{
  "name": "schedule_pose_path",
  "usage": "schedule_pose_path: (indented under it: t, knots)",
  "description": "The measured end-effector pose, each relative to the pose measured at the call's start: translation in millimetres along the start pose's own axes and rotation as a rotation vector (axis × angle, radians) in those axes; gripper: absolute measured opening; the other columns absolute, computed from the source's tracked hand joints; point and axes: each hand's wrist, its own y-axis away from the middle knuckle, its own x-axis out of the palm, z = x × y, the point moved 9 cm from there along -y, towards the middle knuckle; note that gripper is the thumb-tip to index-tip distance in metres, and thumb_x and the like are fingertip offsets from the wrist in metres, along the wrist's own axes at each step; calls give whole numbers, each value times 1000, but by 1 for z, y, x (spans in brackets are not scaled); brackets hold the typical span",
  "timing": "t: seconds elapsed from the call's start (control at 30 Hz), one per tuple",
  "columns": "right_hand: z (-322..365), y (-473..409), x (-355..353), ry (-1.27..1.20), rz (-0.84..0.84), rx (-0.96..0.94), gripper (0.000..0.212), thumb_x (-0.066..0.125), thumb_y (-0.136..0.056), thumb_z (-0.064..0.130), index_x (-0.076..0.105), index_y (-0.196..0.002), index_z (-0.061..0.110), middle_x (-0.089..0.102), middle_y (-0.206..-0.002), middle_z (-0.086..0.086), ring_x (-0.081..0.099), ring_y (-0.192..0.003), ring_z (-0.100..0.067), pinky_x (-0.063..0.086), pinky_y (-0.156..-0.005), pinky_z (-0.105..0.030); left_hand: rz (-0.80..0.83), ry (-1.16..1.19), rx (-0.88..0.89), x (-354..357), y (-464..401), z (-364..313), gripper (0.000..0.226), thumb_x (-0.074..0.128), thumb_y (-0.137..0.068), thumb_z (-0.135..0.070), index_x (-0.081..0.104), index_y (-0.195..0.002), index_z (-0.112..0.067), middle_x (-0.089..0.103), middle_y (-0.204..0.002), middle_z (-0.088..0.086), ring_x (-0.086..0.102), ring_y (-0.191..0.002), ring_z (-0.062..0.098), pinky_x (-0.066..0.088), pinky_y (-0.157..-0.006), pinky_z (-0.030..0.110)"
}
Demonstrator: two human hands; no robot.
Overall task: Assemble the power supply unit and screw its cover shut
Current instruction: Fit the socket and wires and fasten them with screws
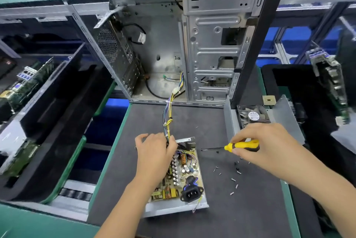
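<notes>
In front of the open grey metal computer case [173, 45], the uncovered power supply tray with its circuit board [183, 176] is steadied at the cable bundle [167, 120] by the left hand's [154, 153] curled fingers, while the yellow-handled screwdriver [241, 146] is gripped by the right hand [264, 141] beside loose small screws [234, 180], which could be scattered if brushed.

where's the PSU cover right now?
Head view: the cover, fan inside, stands on the mat's right side, just behind the right hand and right of the open power supply.

Left hand [154, 151]: I grip the cable bundle [168, 120] at the open power supply [183, 176].
Right hand [258, 141]: I hold the yellow screwdriver [240, 145].
Mat [250, 209]: loose screws [234, 180]; cover [285, 116] behind.
</notes>
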Motion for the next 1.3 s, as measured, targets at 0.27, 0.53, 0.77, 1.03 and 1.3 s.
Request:
schedule_pose_path:
  t: [0.27,0.53,0.77,1.03,1.3]
  knots:
    - [35,-35,4,225,26,-146,8,62,-86,34,68,-89,33,48,-68,18,47,-72,-4,45,-71,-23,31,-146,12,4,3,-2,45,16,-95,-48,32,-61,-24,40,-59,-7,49,-67,11,17,-115,42]
    - [36,-43,14,280,90,-164,7,62,-85,35,67,-88,32,56,-77,16,53,-75,-6,31,-51,-12,91,-369,18,9,7,-2,53,5,-93,-54,47,-76,-26,45,-82,-12,52,-98,16,8,-115,58]
    - [37,-49,24,257,111,-159,7,61,-85,31,67,-88,29,53,-77,15,49,-76,-8,51,-69,-30,88,-393,10,11,9,-4,54,3,-94,-54,44,-77,-25,50,-86,-11,56,-97,18,11,-114,59]
    - [45,-56,30,273,135,-152,7,60,-84,26,67,-86,26,58,-82,11,55,-82,-13,53,-73,-35,11,-349,40,6,9,-8,62,15,-96,-54,61,-73,-19,58,-78,-4,60,-89,23,24,-110,58]
    - [47,-57,33,291,156,-164,6,61,-84,27,67,-85,26,51,-77,12,57,-82,-14,52,-72,-34,21,-337,37,7,9,-8,61,18,-95,-53,64,-74,-19,60,-80,-4,60,-91,23,25,-110,58]
